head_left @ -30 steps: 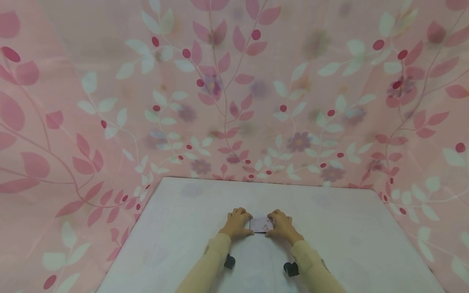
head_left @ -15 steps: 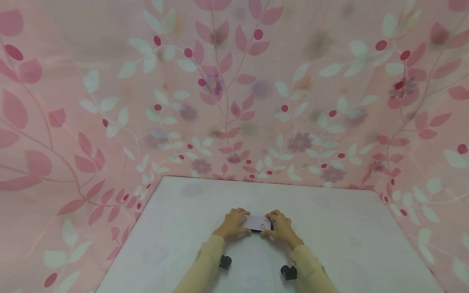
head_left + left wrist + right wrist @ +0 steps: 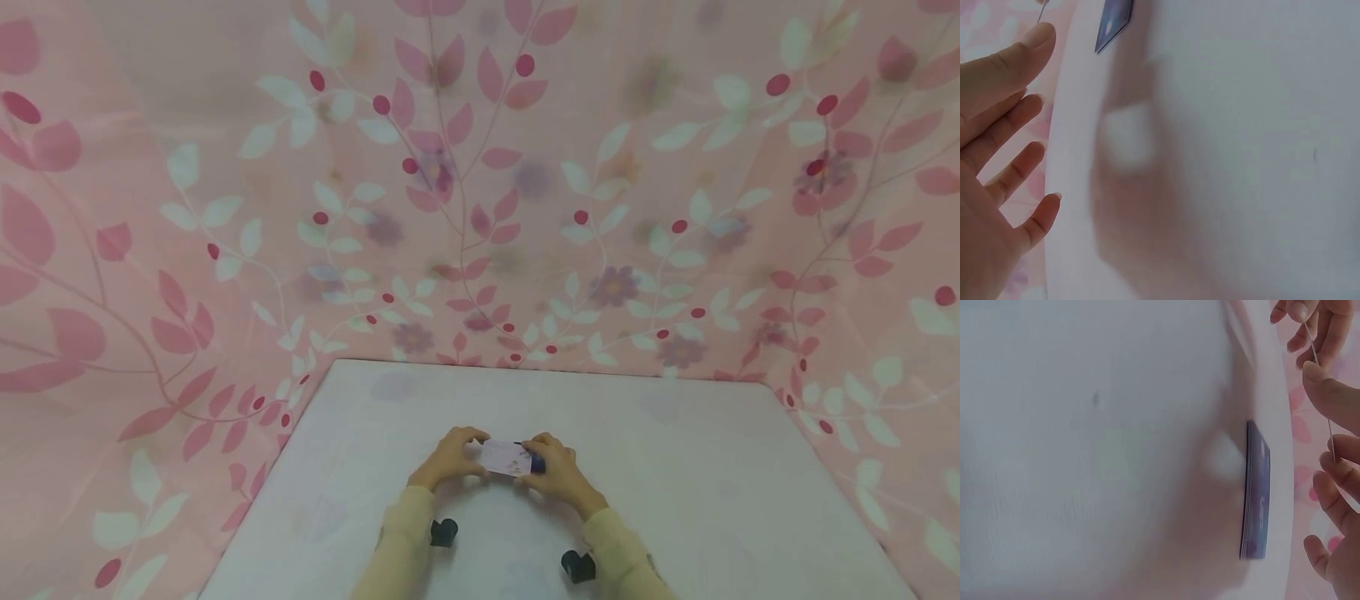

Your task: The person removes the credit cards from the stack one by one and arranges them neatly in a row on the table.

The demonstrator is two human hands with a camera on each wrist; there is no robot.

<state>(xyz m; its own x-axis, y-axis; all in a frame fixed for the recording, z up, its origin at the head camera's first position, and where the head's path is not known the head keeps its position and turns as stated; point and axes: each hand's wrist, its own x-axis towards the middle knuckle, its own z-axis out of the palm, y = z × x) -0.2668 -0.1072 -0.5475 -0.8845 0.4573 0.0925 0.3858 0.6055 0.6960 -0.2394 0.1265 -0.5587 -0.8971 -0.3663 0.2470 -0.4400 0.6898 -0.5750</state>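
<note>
A thin pale card point(image 3: 505, 457) with a small print at its right end is held above the white table between both hands. My left hand point(image 3: 448, 460) pinches its left end, and my right hand point(image 3: 557, 472) holds its right end with thumb and fingers. Edge-on, the card point(image 3: 1330, 428) appears as a fine line in the right wrist view. Below it on the table lies a thin stack of dark blue cards point(image 3: 1257, 494), partly covered by the card and right hand in the head view. The left wrist view catches one corner of this stack point(image 3: 1115, 24).
The white table point(image 3: 660, 492) reaches out on all sides of the hands. Pink floral cloth point(image 3: 517, 192) hangs behind it and at both sides. Black wrist devices point(image 3: 444, 532) sit at the cuffs of the pale sleeves point(image 3: 401, 533).
Both hands have shifted left, carrying the pale card off to the left of the dark blue stack. More of the stack now shows beside the right hand.
</note>
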